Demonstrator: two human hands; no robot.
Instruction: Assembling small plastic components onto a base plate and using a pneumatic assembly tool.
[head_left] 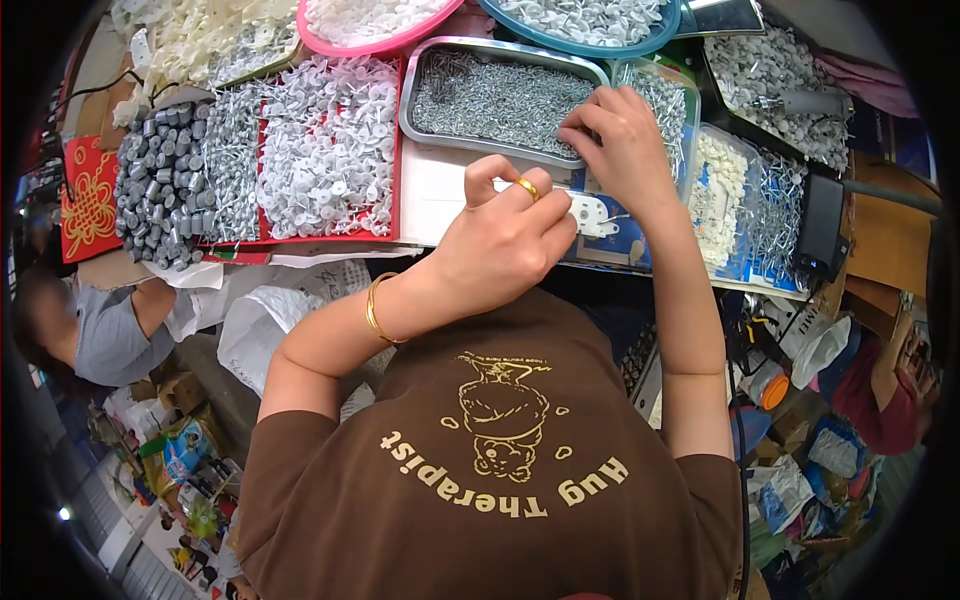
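At the crowded bench edge, trays abut with little free room. Right hand (625, 140) pinches pins at the rectangular steel tray of grey metal pins (500, 100); left hand (505, 235) curled loosely, grasp unclear, just below it

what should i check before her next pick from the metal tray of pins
1. Right hand at the metal tray: fingertips rest on its near right rim, ok.
2. Pins in supply: tray well filled, ok.
3. Left hand holding a part: fingers curled shut, contents cannot tell.
4. White plastic piece within reach: lies just right of the left hand, ok.
5. A pin already pinched in the right fingers: cannot tell.
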